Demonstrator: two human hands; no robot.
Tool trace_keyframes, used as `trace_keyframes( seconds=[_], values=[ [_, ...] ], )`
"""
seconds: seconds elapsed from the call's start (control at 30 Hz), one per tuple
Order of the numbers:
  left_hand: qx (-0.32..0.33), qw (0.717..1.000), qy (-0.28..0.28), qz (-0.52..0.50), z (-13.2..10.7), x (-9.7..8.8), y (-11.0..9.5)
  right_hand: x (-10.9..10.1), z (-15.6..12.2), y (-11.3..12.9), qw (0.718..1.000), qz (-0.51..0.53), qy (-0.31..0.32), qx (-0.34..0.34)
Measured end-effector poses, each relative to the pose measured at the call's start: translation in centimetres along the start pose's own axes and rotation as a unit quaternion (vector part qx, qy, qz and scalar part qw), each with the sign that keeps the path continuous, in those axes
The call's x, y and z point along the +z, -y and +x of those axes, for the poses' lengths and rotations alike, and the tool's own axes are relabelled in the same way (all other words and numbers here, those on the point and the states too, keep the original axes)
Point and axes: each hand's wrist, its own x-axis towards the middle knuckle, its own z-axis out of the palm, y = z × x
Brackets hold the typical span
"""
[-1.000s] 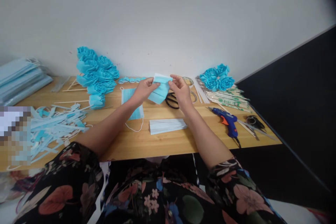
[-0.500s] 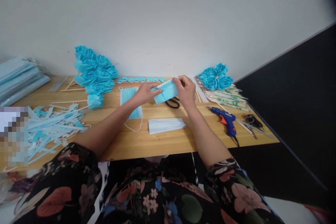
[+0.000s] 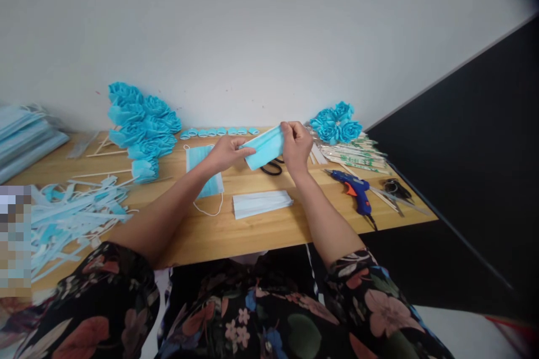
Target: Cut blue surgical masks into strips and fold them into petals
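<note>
Between my hands a light blue piece of face mask fabric (image 3: 266, 148) is stretched above the table, tilted up toward the right. My left hand (image 3: 227, 153) pinches its left end between thumb and fingers. Its right end is gripped by my right hand (image 3: 297, 146), fingers curled round it. Beneath, black scissors handles (image 3: 272, 168) show; the rest of the scissors is hidden. A whole blue mask (image 3: 213, 184) with ear loops lies under my left forearm. Nearer me, a whitish folded strip of fabric (image 3: 261, 205) rests flat on the wood.
Blue fabric flowers (image 3: 145, 118) stand at the left, others (image 3: 337, 122) at the right. Small blue rolls (image 3: 221, 132) line the back. A glue gun (image 3: 353, 188) lies right, near wrapped sticks (image 3: 357, 152). Cut strips (image 3: 80, 213) heap at left; stacked masks (image 3: 25, 134) sit behind.
The view has shifted slightly, so the table's things appear a little further left. Both hands still hold the fabric piece, and its blue face now looks smoother and flatter.
</note>
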Motion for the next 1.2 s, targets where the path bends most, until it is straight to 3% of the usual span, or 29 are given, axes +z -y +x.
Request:
trace_keyframes(
  seconds=[0.1,0.23,0.33,0.47,0.63,0.73,0.8,0.9,1.03,1.2],
  values=[
    [-0.007,0.999,0.028,0.025,0.1,-0.6,0.1,-0.1,0.1,-0.1,1.0,0.009,0.016,-0.001],
    [0.017,0.996,0.071,0.057,0.4,-1.9,-0.3,0.0,-0.2,0.2,0.996,0.01,0.084,-0.021],
    [0.069,0.996,0.051,0.015,0.5,-2.1,-1.1,0.3,-0.9,0.9,0.99,0.001,0.136,-0.042],
    [0.084,0.996,0.004,0.011,0.6,-0.5,-1.3,0.6,-1.7,1.5,0.982,0.002,0.187,-0.036],
    [0.027,0.993,-0.069,-0.091,0.8,1.1,-0.4,0.9,-1.6,1.1,0.975,0.096,0.185,0.081],
    [0.016,0.975,-0.14,-0.171,0.9,1.0,0.0,1.5,-1.8,0.9,0.932,0.194,0.256,0.166],
    [0.014,0.969,-0.156,-0.192,0.9,0.9,0.2,2.0,-2.4,0.9,0.9,0.233,0.3,0.215],
    [0.013,0.97,-0.15,-0.191,0.9,0.9,0.4,2.7,-3.2,0.7,0.895,0.208,0.301,0.255],
    [0.019,0.962,-0.197,-0.19,1.2,1.0,0.8,3.0,-3.7,0.4,0.933,0.059,0.3,0.191],
    [0.006,0.947,-0.299,-0.122,1.5,1.3,1.5,3.3,-4.3,1.3,0.942,-0.064,0.317,0.088]
  ],
)
